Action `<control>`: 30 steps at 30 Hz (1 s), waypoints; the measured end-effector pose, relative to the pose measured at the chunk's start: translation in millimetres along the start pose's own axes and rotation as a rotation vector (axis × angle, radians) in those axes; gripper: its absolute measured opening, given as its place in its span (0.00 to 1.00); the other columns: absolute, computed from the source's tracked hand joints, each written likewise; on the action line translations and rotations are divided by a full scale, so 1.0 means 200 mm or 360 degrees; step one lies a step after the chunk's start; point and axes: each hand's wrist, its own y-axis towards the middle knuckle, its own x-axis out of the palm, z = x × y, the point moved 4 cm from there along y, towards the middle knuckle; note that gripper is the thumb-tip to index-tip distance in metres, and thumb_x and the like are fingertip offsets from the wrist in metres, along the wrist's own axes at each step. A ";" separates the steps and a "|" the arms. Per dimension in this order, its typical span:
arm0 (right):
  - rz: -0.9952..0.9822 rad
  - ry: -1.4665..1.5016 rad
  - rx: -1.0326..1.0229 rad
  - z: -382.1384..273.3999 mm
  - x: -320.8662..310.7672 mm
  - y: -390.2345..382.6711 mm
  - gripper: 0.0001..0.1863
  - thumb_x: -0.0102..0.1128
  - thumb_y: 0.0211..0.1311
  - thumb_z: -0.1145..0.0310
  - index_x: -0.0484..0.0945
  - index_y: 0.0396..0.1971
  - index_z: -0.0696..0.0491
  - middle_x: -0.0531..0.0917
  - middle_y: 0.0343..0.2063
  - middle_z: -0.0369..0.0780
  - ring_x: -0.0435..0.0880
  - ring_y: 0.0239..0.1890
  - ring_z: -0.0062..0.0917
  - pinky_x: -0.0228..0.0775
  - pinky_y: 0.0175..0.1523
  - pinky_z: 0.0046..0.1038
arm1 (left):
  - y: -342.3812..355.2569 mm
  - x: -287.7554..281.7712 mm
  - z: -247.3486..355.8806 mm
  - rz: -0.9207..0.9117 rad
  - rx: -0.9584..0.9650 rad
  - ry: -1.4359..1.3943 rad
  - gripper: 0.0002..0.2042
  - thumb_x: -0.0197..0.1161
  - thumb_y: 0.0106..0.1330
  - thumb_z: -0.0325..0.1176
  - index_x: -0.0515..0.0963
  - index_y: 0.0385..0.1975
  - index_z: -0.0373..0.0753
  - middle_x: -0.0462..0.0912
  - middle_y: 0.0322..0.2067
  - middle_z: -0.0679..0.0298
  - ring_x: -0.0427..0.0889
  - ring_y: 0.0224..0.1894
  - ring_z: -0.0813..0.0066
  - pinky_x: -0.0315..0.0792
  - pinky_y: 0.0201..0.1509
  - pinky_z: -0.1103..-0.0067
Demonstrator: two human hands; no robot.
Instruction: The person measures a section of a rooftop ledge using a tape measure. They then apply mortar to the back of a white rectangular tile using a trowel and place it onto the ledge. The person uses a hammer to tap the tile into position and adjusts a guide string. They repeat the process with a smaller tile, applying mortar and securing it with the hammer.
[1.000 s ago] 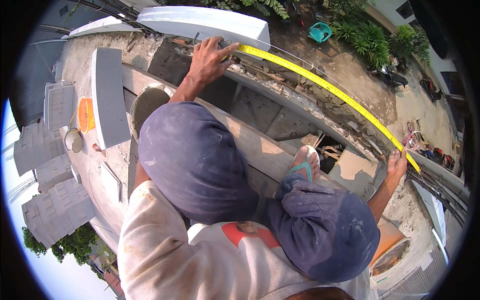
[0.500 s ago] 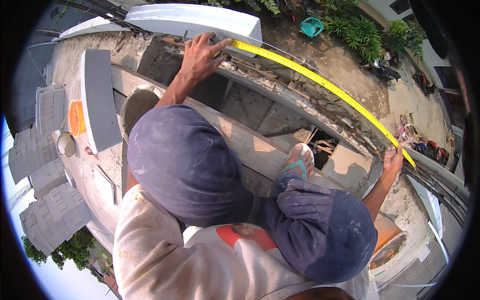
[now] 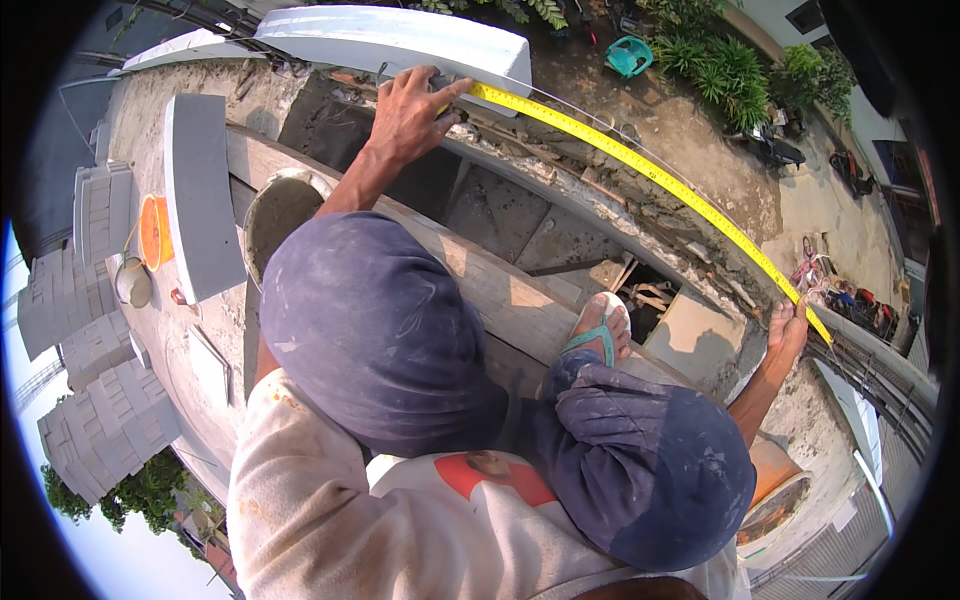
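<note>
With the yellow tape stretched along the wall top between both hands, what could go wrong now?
1. The right hand seems to pin the measuring tape only with its fingers, so the tape may slip and spoil the reading.
2. The person crouches on a wooden plank above an open gap, one sandalled foot near its edge, while the left hand reaches far; balance could be lost.

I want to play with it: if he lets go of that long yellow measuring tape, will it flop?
Probably. The long yellow measuring tape looks thin and is stretched between the left hand and right hand, so it would likely sag or spring back. It seems light.
</note>
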 end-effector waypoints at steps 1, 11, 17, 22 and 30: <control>-0.0006 -0.0001 0.0012 0.00 0.01 0.00 0.16 0.67 0.76 0.61 0.76 0.55 0.52 0.80 0.39 0.35 0.78 0.39 0.23 0.77 0.44 0.28 | 0.00 0.00 0.00 -0.0009 -0.0005 -0.0002 0.29 0.74 0.67 0.45 0.77 0.70 0.70 0.75 0.65 0.52 0.75 0.65 0.48 0.70 0.67 0.52; 0.0027 -0.0075 0.0038 0.04 0.01 0.00 0.18 0.65 0.78 0.60 0.76 0.59 0.51 0.81 0.47 0.35 0.77 0.47 0.24 0.74 0.51 0.30 | 0.00 -0.01 -0.01 -0.0077 -0.0051 0.0018 0.30 0.73 0.67 0.42 0.76 0.70 0.70 0.74 0.66 0.50 0.73 0.67 0.46 0.68 0.69 0.50; 0.0011 -0.0022 0.0072 0.11 0.03 0.00 0.17 0.63 0.79 0.61 0.75 0.60 0.52 0.81 0.47 0.36 0.79 0.45 0.24 0.75 0.49 0.29 | -0.03 -0.02 -0.03 -0.0090 -0.0068 0.0039 0.31 0.74 0.66 0.41 0.76 0.70 0.70 0.74 0.66 0.50 0.73 0.68 0.45 0.68 0.69 0.49; 0.0039 -0.0028 0.0085 0.08 -0.06 0.05 0.22 0.63 0.79 0.60 0.72 0.64 0.55 0.80 0.52 0.40 0.80 0.52 0.28 0.76 0.57 0.33 | 0.00 -0.01 -0.01 -0.0043 -0.0027 0.0009 0.31 0.75 0.65 0.40 0.76 0.70 0.70 0.74 0.66 0.51 0.73 0.68 0.45 0.68 0.69 0.50; 0.0063 -0.0096 0.0035 0.10 0.02 0.02 0.29 0.65 0.78 0.57 0.68 0.69 0.55 0.76 0.61 0.41 0.73 0.66 0.33 0.68 0.69 0.40 | -0.01 0.00 -0.02 -0.0011 -0.0048 -0.0015 0.29 0.76 0.64 0.41 0.79 0.67 0.69 0.76 0.63 0.54 0.74 0.67 0.50 0.67 0.69 0.49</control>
